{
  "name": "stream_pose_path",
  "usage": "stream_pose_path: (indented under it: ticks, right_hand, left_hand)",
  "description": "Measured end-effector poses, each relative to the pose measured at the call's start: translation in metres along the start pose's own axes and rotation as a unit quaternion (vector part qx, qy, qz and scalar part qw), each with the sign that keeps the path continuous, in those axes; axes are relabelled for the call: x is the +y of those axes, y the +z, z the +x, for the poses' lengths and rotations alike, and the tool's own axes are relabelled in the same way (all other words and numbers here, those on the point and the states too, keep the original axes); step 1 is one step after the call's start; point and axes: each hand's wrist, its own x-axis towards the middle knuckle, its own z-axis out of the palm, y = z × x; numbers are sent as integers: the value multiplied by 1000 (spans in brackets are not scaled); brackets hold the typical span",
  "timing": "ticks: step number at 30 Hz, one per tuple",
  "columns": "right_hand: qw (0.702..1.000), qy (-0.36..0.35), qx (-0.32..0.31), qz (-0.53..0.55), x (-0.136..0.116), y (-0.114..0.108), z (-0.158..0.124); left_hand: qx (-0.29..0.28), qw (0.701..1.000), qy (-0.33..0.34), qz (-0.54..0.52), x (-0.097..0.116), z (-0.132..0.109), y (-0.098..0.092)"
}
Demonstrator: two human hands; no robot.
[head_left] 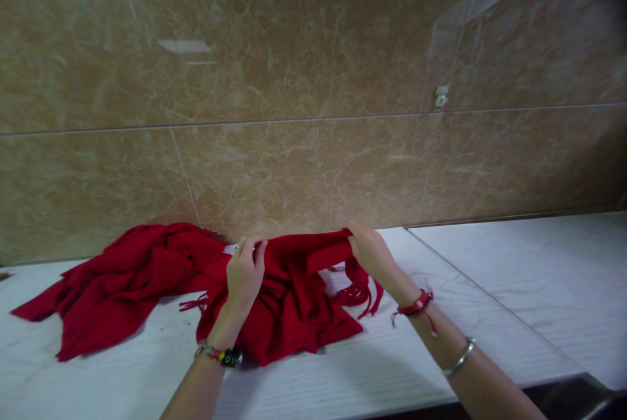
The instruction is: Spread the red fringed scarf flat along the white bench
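A red fringed scarf lies bunched on the white surface, its upper edge drawn out between my two hands. My left hand is closed on that edge at the left, thumb and fingers pinched together. At the other end, my right hand grips the edge, with its fingertips hidden behind the fabric. Tassels hang below my right hand, and more fringe shows to the left of my left wrist. The lower part of the scarf rests in loose folds beneath the stretched edge.
To the left, more crumpled red fabric lies against the wall; whether it joins the scarf I cannot tell. A brown marble-tiled wall stands behind the white surface. A small white fixture is on the wall. A dark recess borders the lower right.
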Motion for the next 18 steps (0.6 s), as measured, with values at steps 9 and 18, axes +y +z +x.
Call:
stream_pose_path:
  ticks: [9,18]
  right_hand:
    - [983,51,28,-176,50,-81,21]
    - [967,32,-249,37,81,-40,7]
  left_hand:
    - [113,993,-7,27,27,81,-44]
    - [-290,946,-124,81,-29,57,-10]
